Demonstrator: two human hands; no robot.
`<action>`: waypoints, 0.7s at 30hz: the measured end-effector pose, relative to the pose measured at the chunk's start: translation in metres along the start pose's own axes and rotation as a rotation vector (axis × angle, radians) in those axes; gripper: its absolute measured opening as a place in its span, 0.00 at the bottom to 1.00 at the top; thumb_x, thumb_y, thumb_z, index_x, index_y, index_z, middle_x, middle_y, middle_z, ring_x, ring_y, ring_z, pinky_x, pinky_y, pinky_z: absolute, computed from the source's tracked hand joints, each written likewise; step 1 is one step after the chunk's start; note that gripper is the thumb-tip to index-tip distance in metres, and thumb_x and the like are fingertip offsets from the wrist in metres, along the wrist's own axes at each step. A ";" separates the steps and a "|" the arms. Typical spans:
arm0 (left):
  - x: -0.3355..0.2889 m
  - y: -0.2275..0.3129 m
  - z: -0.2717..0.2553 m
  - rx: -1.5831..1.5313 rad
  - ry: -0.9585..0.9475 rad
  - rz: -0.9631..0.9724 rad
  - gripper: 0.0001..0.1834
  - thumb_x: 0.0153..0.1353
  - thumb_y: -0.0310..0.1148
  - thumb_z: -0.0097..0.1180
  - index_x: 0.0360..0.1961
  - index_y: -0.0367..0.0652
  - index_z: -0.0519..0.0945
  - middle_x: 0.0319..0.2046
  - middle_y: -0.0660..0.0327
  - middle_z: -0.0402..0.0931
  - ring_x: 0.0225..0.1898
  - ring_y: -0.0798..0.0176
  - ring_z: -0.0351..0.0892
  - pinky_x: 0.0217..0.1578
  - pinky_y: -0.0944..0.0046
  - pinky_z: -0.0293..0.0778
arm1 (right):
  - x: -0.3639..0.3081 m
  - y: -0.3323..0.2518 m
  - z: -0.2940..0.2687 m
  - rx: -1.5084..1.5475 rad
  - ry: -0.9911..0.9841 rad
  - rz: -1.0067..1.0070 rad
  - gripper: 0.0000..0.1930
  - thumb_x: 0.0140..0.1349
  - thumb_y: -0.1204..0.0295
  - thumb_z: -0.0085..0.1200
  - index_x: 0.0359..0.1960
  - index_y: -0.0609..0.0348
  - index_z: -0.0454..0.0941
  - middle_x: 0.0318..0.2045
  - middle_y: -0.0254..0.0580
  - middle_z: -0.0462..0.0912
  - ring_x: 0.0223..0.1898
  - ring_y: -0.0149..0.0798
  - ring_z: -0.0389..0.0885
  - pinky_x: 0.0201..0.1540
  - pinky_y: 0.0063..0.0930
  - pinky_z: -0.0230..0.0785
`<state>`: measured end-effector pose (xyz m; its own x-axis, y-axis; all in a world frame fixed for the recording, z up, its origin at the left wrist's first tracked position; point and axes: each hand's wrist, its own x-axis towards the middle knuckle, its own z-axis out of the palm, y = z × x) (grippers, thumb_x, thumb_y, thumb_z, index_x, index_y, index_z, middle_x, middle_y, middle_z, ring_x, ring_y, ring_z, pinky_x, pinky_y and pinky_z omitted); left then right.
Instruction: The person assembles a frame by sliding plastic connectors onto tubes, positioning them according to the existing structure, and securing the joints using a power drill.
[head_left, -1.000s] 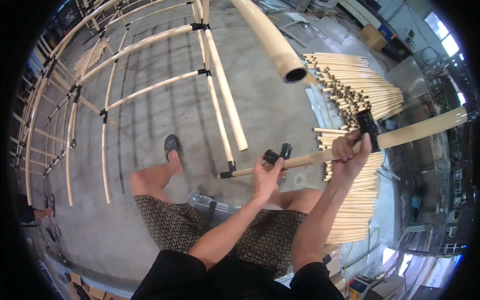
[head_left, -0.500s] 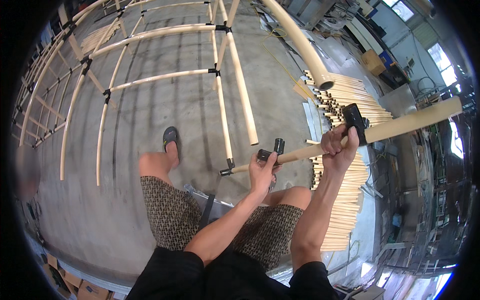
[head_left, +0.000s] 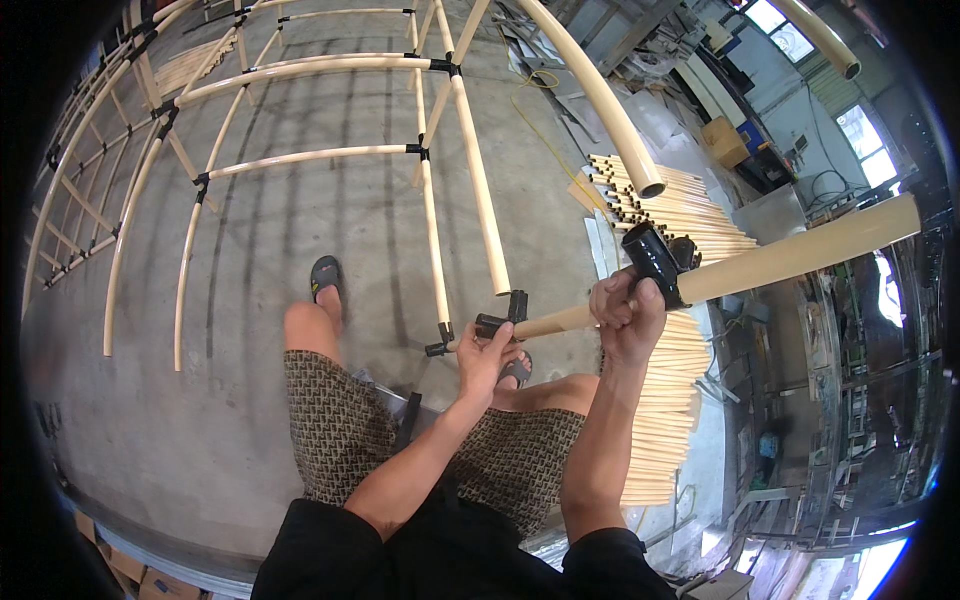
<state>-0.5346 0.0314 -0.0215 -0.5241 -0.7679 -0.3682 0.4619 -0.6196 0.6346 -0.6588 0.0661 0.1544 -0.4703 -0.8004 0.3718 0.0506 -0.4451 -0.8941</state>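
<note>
Concrete floor (head_left: 245,420); left grip (head_left: 482,362) clasps connector (head_left: 491,326); right grip (head_left: 634,322), fitting (head_left: 651,258); shoe mark (head_left: 316,287) unreadable.

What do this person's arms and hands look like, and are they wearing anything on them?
Both the left hand and right hand are ungloved, with no watch or bracelet visible. The forearms are uncovered; plain black short sleeves cover the upper arms. No cables or markings show; rings are too small to judge.

- Grey concrete floor (head_left: 150,430), striped with shadows
- Yellow cord (head_left: 541,86) looped on it, toward the top
- Cardboard box (head_left: 724,143), upper right, beside something blue
- Bright windows (head_left: 866,145), a dark cable (head_left: 828,181) hanging near them
- Brown cartons (head_left: 165,584), lower left edge
</note>
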 end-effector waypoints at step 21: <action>-0.007 0.034 -0.018 -0.186 -0.097 -0.143 0.13 0.63 0.23 0.58 0.45 0.32 0.69 0.40 0.47 0.79 0.42 0.49 0.84 0.46 0.56 0.85 | -0.007 0.007 0.023 -0.007 0.034 0.007 0.25 0.66 0.52 0.55 0.30 0.68 0.76 0.10 0.23 0.54 0.12 0.23 0.51 0.17 0.21 0.44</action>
<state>-0.5025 0.0131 -0.0098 -0.6559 -0.6563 -0.3730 0.4968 -0.7473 0.4414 -0.6349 0.0593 0.1516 -0.4998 -0.7892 0.3569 0.0483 -0.4368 -0.8983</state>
